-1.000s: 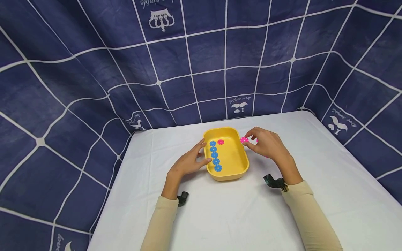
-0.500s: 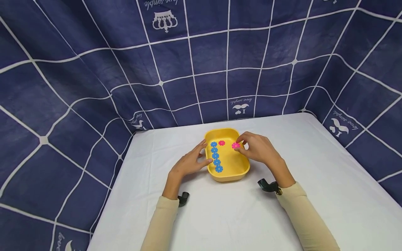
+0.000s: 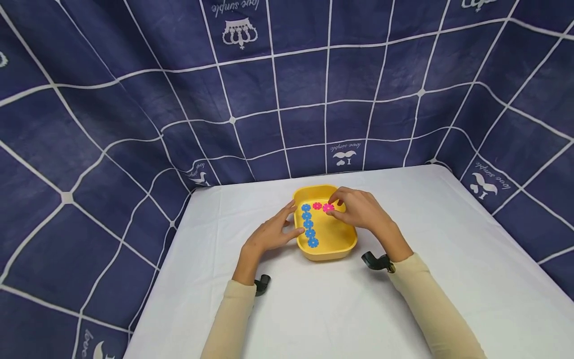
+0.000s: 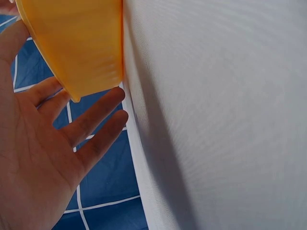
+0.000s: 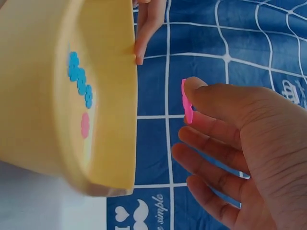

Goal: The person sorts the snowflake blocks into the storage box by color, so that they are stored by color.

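A yellow tray point(image 3: 345, 240) point(image 5: 43, 67) point(image 4: 81, 43) sits on the white table point(image 3: 314, 299). Inside it lies a column of several blue flower discs point(image 3: 308, 224) point(image 5: 79, 77) and one pink flower disc point(image 3: 317, 205) point(image 5: 85, 125). My right hand point(image 3: 358, 212) point(image 5: 240, 143) hovers over the tray and pinches a second pink flower disc point(image 3: 328, 208) point(image 5: 186, 108) between thumb and fingertips. My left hand point(image 3: 271, 232) point(image 4: 43, 143) rests with straight fingers against the tray's left wall.
A dark blue cloth with a white grid point(image 3: 287, 85) hangs behind and around the table. Black wrist mounts point(image 3: 375, 261) point(image 3: 262, 283) show at both cuffs. Bare white tabletop lies in front of and to the right of the tray.
My right hand has carried the pink disc leftward from beyond the tray's right rim to above the tray, close to the pink disc lying there. The left hand has stayed.
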{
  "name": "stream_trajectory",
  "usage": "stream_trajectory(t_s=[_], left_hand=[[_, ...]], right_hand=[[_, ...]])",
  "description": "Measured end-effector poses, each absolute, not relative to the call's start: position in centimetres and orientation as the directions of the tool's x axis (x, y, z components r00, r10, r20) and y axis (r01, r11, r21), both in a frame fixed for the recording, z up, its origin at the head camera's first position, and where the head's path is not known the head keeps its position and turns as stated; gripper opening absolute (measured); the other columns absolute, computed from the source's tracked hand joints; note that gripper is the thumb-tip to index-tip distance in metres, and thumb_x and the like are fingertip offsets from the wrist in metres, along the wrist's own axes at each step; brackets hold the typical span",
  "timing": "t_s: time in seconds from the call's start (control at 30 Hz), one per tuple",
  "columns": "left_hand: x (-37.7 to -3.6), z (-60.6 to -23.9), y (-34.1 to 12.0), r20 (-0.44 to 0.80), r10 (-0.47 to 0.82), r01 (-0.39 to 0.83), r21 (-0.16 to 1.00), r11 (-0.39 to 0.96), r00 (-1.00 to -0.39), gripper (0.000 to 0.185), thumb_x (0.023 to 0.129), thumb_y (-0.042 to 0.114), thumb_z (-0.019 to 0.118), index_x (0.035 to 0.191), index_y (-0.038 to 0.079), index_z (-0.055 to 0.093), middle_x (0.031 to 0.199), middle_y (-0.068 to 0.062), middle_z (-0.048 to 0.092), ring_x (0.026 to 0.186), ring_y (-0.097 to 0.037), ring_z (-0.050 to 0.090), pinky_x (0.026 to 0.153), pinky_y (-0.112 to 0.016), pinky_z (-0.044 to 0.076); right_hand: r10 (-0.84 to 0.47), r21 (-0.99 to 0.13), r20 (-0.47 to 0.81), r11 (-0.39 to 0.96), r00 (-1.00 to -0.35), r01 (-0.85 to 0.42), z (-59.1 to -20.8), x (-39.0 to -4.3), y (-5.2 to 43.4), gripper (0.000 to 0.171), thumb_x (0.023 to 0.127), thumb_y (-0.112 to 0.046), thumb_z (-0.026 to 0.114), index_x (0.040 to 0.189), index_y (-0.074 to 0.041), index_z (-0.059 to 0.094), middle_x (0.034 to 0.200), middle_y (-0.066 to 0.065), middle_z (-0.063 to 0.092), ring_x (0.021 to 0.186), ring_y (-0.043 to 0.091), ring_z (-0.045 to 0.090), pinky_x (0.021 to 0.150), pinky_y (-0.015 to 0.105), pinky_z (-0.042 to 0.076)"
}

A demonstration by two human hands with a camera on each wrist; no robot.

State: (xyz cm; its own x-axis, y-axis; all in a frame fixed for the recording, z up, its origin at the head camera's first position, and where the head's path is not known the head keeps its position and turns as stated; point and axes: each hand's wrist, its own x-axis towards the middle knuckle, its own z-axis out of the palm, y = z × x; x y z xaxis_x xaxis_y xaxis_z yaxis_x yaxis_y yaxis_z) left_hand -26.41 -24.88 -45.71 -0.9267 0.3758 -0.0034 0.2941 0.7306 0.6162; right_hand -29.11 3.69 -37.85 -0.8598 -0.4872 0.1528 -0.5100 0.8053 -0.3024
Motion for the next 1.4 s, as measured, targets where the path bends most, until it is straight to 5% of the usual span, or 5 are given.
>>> stream_trajectory(t_s=[0.57,1.17,1.4], left_hand=[[-26.4,-45.6,-24.8,-0.009,0.37,0.286,0.619,0.731,-0.929,0.087,0.091,0.065,0.061,0.161,0.026,0.028,0.166,0.02,0.017,0.125,-0.015,0.061,0.106,-0.051,0.046],[-26.3,-45.7,-25.0,0.003,0.359,0.28,0.631,0.724,-0.933,0.09,0.091,0.061,0.065,0.163,0.027,0.022,0.163,0.013,0.032,0.123,-0.016,0.062,0.106,-0.05,0.046],[-26.4,-45.7,-24.9,0.001,0.364,0.281,0.638,0.717,-0.931,0.088,0.091,0.06,0.066,0.162,0.027,0.024,0.164,0.016,0.028,0.123,-0.015,0.062,0.106,-0.05,0.046]], right_hand=[[-0.552,-0.294,0.063,0.786,-0.831,-0.544,-37.1,-32.4,1.7,0.033,0.085,-0.043,0.08,0.107,-0.02,0.078,0.105,-0.001,0.072,0.091,0.018,0.067,0.073,0.038,0.057],[-0.63,-0.347,-0.079,0.744,-0.773,-0.571,-38.7,-36.1,0.8,0.034,0.087,-0.044,0.079,0.11,-0.018,0.078,0.117,0.01,0.072,0.111,0.031,0.065,0.094,0.046,0.054],[-0.638,-0.355,-0.102,0.74,-0.763,-0.571,-39.8,-36.8,0.5,0.032,0.086,-0.042,0.08,0.107,-0.019,0.079,0.116,0.005,0.071,0.116,0.03,0.062,0.103,0.047,0.049]])
